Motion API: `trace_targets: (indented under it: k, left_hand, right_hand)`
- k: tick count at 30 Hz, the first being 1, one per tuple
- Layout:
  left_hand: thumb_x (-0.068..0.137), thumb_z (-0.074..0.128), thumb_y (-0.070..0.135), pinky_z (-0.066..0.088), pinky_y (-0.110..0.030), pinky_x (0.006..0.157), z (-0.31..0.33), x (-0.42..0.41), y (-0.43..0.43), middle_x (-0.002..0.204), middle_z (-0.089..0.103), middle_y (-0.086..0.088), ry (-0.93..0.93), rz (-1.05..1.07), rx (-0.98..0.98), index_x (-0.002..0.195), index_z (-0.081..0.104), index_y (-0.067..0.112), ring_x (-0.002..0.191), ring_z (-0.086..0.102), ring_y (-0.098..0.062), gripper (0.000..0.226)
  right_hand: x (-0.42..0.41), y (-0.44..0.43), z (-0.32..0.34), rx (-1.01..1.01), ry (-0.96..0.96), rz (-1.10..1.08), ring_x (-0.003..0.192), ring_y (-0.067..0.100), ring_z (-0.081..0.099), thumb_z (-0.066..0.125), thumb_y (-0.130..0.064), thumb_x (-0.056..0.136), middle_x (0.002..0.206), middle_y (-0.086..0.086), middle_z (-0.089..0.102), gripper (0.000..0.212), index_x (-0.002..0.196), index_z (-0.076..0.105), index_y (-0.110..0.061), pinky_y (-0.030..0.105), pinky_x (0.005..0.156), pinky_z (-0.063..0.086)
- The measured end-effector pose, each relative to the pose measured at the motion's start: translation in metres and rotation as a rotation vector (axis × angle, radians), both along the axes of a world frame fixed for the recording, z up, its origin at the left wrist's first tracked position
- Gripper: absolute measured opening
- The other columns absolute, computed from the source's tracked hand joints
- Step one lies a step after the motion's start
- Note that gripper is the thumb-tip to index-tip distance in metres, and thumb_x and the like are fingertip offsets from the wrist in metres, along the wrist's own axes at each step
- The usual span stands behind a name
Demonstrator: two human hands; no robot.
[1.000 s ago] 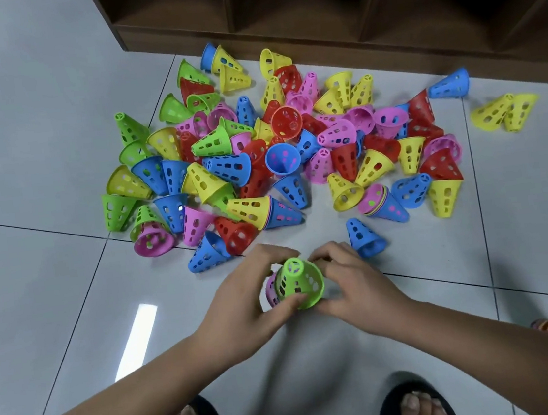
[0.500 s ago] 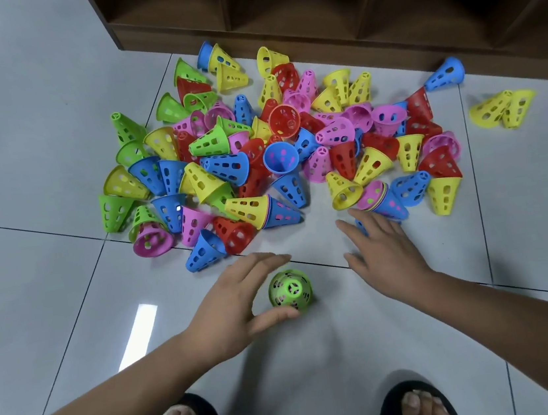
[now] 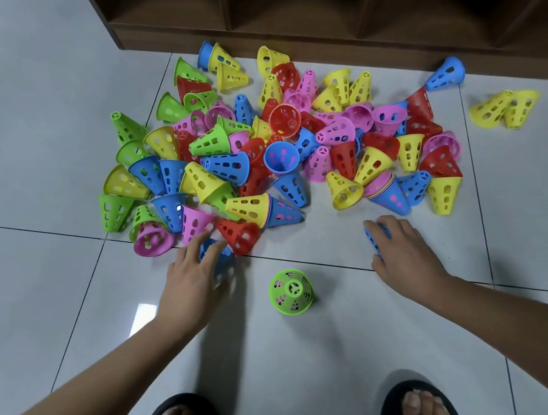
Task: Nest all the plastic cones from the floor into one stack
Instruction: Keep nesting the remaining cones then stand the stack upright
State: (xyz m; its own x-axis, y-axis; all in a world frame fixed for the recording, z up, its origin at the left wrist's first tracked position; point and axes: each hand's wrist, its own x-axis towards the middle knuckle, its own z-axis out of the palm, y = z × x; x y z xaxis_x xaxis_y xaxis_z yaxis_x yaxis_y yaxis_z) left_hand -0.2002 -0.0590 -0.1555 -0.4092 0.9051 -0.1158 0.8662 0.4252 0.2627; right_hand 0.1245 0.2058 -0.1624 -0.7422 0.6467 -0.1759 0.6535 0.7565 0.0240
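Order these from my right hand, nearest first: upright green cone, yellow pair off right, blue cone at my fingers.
1. blue cone, under fingers of the right hand
2. green cone, upright, to its left
3. yellow pair, far right, up ahead

Upright green-over-pink stack near a sprawling pile of perforated cones.
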Motion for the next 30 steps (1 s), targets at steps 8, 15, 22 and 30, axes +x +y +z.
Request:
trace_targets:
  k: [8,15,22,30]
  left_hand:
    - [0.092,0.083,0.039,0.059,-0.037,0.083,-0.005,-0.007,-0.001,0.139,0.05,-0.003,-0.197,0.089,0.066,0.133,0.057,0.024,0.106,0.064,-0.029,0.051]
    - [0.085,0.089,0.035,0.058,-0.033,0.088,0.013,0.002,-0.001,0.138,0.059,0.007,-0.41,0.218,0.114,0.142,0.043,0.03,0.108,0.067,-0.018,0.073]
    - [0.085,0.081,0.028,0.047,-0.014,0.082,0.052,0.03,-0.004,0.131,0.055,0.02,-0.475,0.101,0.212,0.143,0.05,0.038,0.105,0.061,-0.004,0.066]
    - [0.087,0.077,0.038,0.055,-0.019,0.08,0.102,0.04,0.004,0.128,0.058,0.02,-0.646,0.115,0.405,0.146,0.048,0.035,0.105,0.066,-0.02,0.066]
  right_hand:
    - [-0.001,0.001,0.003,0.035,-0.062,-0.088,0.092,0.031,0.054,0.072,-0.039,0.088,0.107,0.012,0.058,0.057,0.133,0.06,-0.008,0.045,0.081,0.049]
    - [-0.029,-0.022,0.04,-0.446,0.349,-0.331,0.103,0.021,0.053,0.071,-0.041,0.095,0.11,-0.008,0.062,0.031,0.12,0.062,-0.025,0.041,0.093,0.045]
    - [-0.068,-0.063,0.108,-0.906,0.837,-0.46,0.107,0.015,0.069,0.071,-0.044,0.099,0.112,-0.012,0.072,0.024,0.121,0.065,-0.039,0.042,0.096,0.057]
    - [-0.071,-0.109,0.133,-0.945,0.825,-0.166,0.119,0.012,0.066,0.081,-0.027,0.094,0.124,-0.016,0.069,0.044,0.132,0.06,-0.038,0.021,0.097,0.052]
